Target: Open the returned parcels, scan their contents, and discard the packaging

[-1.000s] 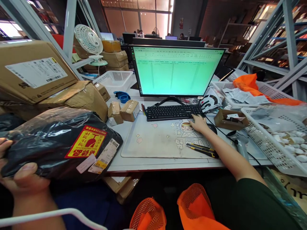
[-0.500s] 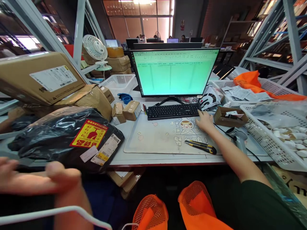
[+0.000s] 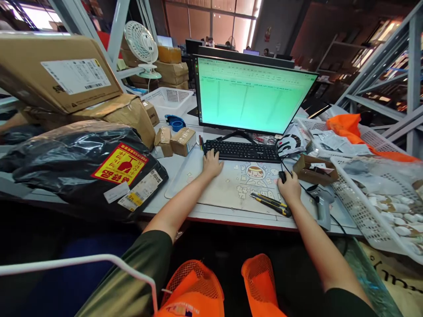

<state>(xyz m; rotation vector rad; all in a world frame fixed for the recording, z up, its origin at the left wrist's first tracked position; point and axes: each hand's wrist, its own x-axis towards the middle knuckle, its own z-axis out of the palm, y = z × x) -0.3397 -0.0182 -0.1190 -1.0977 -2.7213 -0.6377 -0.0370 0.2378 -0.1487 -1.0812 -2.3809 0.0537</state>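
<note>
My left hand (image 3: 212, 164) rests at the left end of the black keyboard (image 3: 243, 150), fingers spread over its lower keys. On the printed desk mat (image 3: 228, 189), my right hand (image 3: 291, 188) is wrapped over a black computer mouse (image 3: 282, 177). Behind the keyboard stands a monitor (image 3: 251, 99) showing a pale green spreadsheet. Two yellow-and-black utility knives (image 3: 271, 204) lie on the mat just left of my right wrist. A grey barcode scanner (image 3: 323, 207) sits right of my right forearm.
A black plastic-wrapped parcel (image 3: 82, 167) and cardboard boxes (image 3: 62, 75) are piled at the left. Two small boxes (image 3: 183, 141) stand left of the keyboard. An open carton (image 3: 315, 169) and a white basket of small white items (image 3: 360, 211) are on the right.
My left hand has come from the lower left onto the keyboard. My right hand has moved from the keyboard's right end down to the mouse. The view has tilted.
</note>
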